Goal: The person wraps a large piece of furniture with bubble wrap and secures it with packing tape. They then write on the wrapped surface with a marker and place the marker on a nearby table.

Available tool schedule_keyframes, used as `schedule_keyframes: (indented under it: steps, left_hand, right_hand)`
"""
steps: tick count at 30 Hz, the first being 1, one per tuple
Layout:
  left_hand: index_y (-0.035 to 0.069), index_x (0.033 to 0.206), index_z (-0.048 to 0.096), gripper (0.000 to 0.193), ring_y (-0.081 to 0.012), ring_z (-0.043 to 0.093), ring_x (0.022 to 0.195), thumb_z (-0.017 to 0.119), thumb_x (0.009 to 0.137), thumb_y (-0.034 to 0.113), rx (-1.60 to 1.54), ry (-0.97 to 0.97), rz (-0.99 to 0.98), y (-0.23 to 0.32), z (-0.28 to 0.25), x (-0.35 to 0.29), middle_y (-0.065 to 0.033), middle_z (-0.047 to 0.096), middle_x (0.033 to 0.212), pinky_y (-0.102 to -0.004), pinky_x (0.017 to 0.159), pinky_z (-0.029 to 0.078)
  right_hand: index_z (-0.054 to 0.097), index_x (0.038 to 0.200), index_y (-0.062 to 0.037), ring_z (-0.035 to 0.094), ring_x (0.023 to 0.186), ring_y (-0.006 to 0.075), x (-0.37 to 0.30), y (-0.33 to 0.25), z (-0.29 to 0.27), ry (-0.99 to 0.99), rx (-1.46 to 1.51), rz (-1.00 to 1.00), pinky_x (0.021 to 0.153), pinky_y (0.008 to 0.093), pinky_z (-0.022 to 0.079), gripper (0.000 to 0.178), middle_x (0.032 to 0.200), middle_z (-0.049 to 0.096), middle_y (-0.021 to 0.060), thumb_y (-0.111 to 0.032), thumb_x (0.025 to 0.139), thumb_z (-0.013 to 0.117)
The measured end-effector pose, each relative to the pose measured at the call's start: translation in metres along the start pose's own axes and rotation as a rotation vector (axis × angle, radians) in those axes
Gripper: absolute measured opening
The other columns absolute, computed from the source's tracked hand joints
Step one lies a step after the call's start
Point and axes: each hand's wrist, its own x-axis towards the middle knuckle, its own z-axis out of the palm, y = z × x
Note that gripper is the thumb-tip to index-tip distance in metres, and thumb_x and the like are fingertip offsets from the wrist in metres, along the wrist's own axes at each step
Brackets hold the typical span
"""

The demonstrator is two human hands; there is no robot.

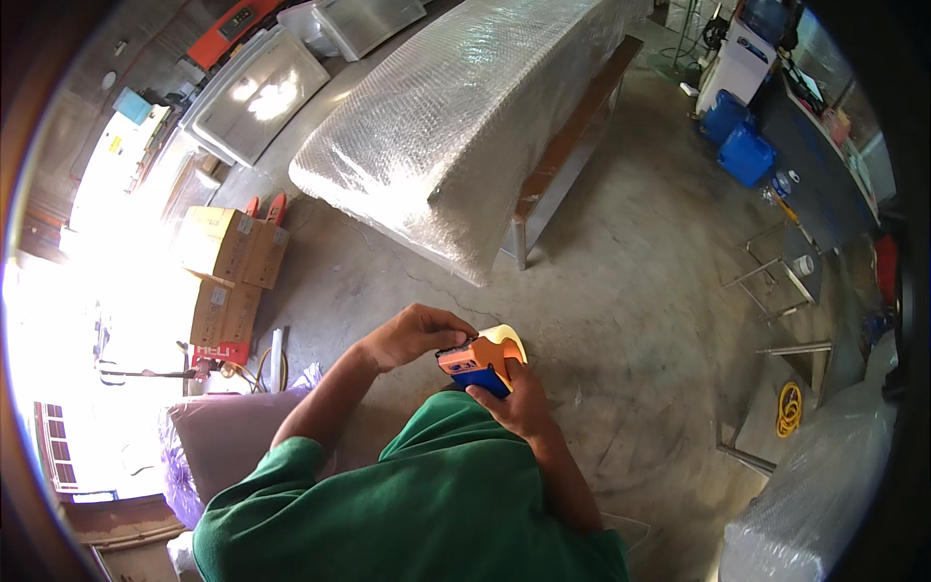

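My right grip [524, 403] holds the orange-and-blue tape dispenser [469, 359] over my green shirt [436, 485], my left grip [412, 339] is at its front, pinching or not I can't tell, and it looks light, hard, best held beside its tape roll [517, 339].

Premises appear to be a workshop or warehouse, with packing work evident. Observed: concrete floor [640, 252], cracked in places; large load [427, 136] in bubble wrap, metal-legged bench [574, 145] along its right side; stacked cartons [215, 244] at left; tape dispenser [472, 357]; blue containers [747, 153] at upper right; yellow coil [781, 410] and plastic-wrapped item [810, 514] at lower right. Strong light enters from the left.
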Motion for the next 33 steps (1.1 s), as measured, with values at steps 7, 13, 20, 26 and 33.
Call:
schedule_keyframes:
  steps: [7,13,20,26,33]
  left_hand:
    - [0.003,0.102,0.077,0.013,-0.0175,0.072,0.091,0.066,0.094,0.004,0.647,0.523,0.575,0.048,-0.074,-0.002,-0.0091,0.077,0.096,-0.0345,0.084,0.055]
    - [0.006,0.099,0.077,0.012,-0.0293,0.068,0.104,0.074,0.087,0.004,0.846,0.750,1.175,0.058,-0.150,0.079,-0.0066,0.075,0.092,-0.0386,0.086,0.052]
    - [0.012,0.145,0.051,0.072,-0.0285,0.053,0.115,0.071,0.087,0.050,0.920,0.644,0.813,0.038,-0.161,0.125,-0.0140,0.057,0.124,-0.0459,0.103,0.034]
    - [0.004,0.117,0.068,0.034,-0.0322,0.064,0.094,0.072,0.083,0.000,0.717,0.667,1.171,-0.012,-0.159,0.095,-0.0151,0.065,0.092,-0.0414,0.086,0.050]
    - [0.005,0.114,0.071,0.037,-0.0398,0.069,0.103,0.059,0.093,0.033,0.889,-0.196,0.133,-0.092,-0.106,0.113,-0.0197,0.072,0.111,-0.0479,0.089,0.053]
  right_hand:
    - [0.055,0.109,0.0039,0.066,0.069,0.0441,0.044,-0.021,0.089,0.337,-0.252,0.071,0.061,0.0492,0.054,0.063,0.077,0.066,0.0221,-0.051,0.085,0.076]
    - [0.060,0.107,0.0019,0.072,0.077,0.0372,0.122,-0.055,0.156,0.537,-0.041,0.410,0.067,0.0428,0.056,0.051,0.086,0.072,0.0203,-0.046,0.091,0.071]
    - [0.064,0.105,0.0004,0.072,0.079,0.0357,0.137,-0.028,0.186,0.727,-0.020,0.635,0.071,0.0440,0.056,0.055,0.087,0.072,0.0184,-0.053,0.092,0.066]
    - [0.065,0.111,-0.0011,0.071,0.090,0.0367,0.114,0.075,0.205,0.767,0.082,0.696,0.079,0.0444,0.055,0.060,0.095,0.072,0.0186,-0.058,0.091,0.063]
    - [0.068,0.096,0.0003,0.070,0.081,0.0306,0.108,0.120,0.208,0.670,0.153,0.926,0.073,0.0415,0.053,0.054,0.087,0.071,0.0177,-0.053,0.093,0.062]
